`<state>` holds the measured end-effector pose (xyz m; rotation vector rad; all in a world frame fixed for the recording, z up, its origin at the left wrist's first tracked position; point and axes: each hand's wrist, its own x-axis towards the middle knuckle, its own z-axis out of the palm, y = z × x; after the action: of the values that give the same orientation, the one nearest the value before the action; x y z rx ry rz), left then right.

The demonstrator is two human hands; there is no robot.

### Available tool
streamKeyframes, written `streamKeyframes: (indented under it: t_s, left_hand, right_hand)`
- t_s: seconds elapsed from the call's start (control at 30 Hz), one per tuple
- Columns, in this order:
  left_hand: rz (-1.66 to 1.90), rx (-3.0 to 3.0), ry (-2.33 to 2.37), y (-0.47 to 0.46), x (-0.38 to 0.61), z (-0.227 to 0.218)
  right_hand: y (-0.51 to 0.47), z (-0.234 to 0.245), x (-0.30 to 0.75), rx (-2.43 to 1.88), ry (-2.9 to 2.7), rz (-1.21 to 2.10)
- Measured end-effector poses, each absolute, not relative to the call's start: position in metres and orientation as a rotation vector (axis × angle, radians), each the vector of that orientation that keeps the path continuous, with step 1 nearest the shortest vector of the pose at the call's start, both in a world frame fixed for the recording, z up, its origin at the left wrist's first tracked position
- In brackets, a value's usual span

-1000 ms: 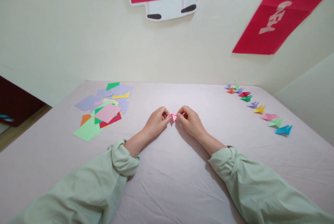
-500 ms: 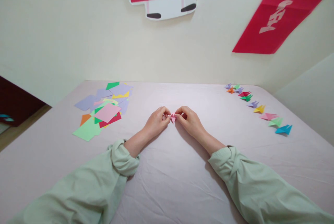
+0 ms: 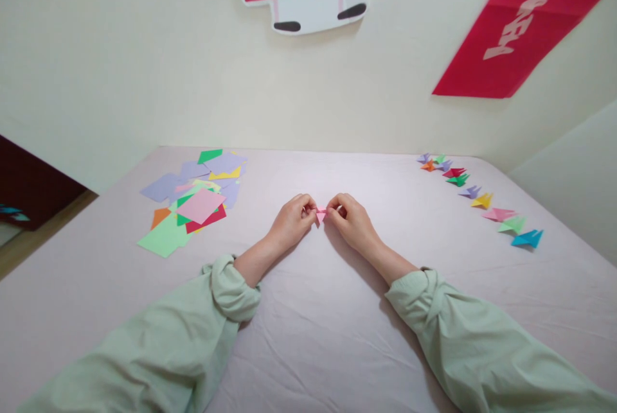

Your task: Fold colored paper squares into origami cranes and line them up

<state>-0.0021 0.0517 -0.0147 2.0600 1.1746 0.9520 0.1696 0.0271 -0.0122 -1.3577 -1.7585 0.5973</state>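
Note:
A small folded pink paper sits between my two hands near the middle of the pale pink table cover. My left hand pinches its left side with curled fingers. My right hand pinches its right side the same way. Most of the paper is hidden by my fingertips; only a small pink point shows. Both my sleeves are light green and rolled at the wrist.
A loose pile of coloured paper squares lies at the left rear. A curved row of several small folded paper figures runs along the right side, ending with a blue one. Red banners hang on the wall behind.
My fingers have shifted slightly on the pink paper, and less of it shows now. The view has tilted a little; the hands stay in the same spot.

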Motion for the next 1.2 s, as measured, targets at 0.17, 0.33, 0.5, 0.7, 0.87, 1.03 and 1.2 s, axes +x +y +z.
streamKeyframes:
  t_s: [0.17, 0.33, 0.5, 0.7, 0.87, 1.03, 1.2]
  left_hand:
    - [0.981, 1.967, 1.204, 0.051, -0.002, -0.014]
    - [0.994, 1.925, 1.218, 0.05, -0.003, -0.016]
    - [1.004, 1.952, 1.25, 0.051, -0.003, -0.016]
    - [0.969, 2.109, 1.238, 0.05, 0.0, -0.014]
    - [0.947, 2.129, 1.136, 0.049, -0.002, -0.012]
    - [0.994, 2.005, 1.177, 0.05, -0.002, -0.013]
    - [1.023, 1.997, 1.194, 0.052, -0.003, -0.017]
  right_hand:
    - [0.027, -0.012, 0.172, -1.372, -1.691, 0.587]
    - [0.028, -0.014, 0.174, -1.39, -1.674, 0.589]
    - [0.028, -0.016, 0.173, -1.358, -1.766, 0.551]
    - [0.03, -0.016, 0.166, -1.356, -1.887, 0.556]
    - [0.03, -0.013, 0.164, -1.37, -1.875, 0.546]
    - [0.031, -0.015, 0.167, -1.363, -1.763, 0.561]
    - [0.031, -0.017, 0.17, -1.326, -1.747, 0.562]
